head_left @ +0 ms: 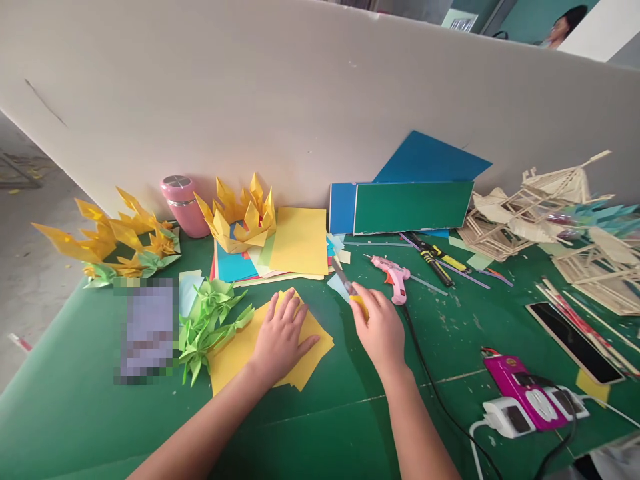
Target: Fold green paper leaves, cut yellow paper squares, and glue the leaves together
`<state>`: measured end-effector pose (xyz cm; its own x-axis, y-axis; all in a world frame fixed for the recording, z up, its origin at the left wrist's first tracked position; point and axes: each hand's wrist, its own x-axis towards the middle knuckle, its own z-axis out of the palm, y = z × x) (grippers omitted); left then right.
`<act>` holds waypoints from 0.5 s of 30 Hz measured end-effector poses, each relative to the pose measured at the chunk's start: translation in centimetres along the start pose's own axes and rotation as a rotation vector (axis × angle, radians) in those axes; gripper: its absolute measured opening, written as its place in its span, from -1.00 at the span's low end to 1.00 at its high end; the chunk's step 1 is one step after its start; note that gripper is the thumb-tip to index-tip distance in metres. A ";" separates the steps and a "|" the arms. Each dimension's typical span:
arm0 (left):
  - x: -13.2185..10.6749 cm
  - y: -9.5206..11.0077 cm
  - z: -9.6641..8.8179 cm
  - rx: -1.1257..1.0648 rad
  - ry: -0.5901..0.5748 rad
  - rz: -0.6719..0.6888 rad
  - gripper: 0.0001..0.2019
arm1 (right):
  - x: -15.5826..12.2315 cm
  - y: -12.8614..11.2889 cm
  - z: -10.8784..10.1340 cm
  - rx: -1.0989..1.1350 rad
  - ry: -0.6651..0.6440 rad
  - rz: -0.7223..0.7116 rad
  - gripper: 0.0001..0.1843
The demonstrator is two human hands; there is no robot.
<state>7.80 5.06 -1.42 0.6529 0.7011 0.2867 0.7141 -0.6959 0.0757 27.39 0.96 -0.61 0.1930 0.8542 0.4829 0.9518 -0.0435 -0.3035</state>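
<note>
My left hand (283,333) lies flat with spread fingers on a loose stack of yellow paper sheets (313,353). Green folded-paper leaves (213,317) sit against the left side of that stack, partly over it. My right hand (380,330) is closed around a utility knife (341,275) with a yellow handle, its blade pointing up and away to the left. The knife is held above the table, apart from the yellow sheets. Just beyond my right hand lies a pink glue gun (395,275).
Yellow paper crowns (245,220) and a pink flask (186,207) stand at the back left. Coloured paper (300,240) lies behind my hands. Pliers (433,257), stick models (515,220), a phone (573,340) and a magenta power strip (523,390) occupy the right side. The glue gun's cord (425,367) runs forward.
</note>
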 end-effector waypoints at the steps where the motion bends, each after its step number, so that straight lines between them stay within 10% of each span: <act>1: 0.1 0.0 -0.1 0.022 -0.003 -0.005 -0.50 | 0.1 0.2 0.2 -0.020 0.028 0.031 -0.58; 15: -3.1 0.9 -2.6 0.136 0.028 -0.181 -0.75 | 1.4 -5.0 0.9 0.307 -0.103 -0.172 -0.66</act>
<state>5.72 1.89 0.25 0.5048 0.8069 0.3068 0.8479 -0.5302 -0.0005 22.72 2.85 0.81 -0.0032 0.8840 0.4676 0.8492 0.2493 -0.4655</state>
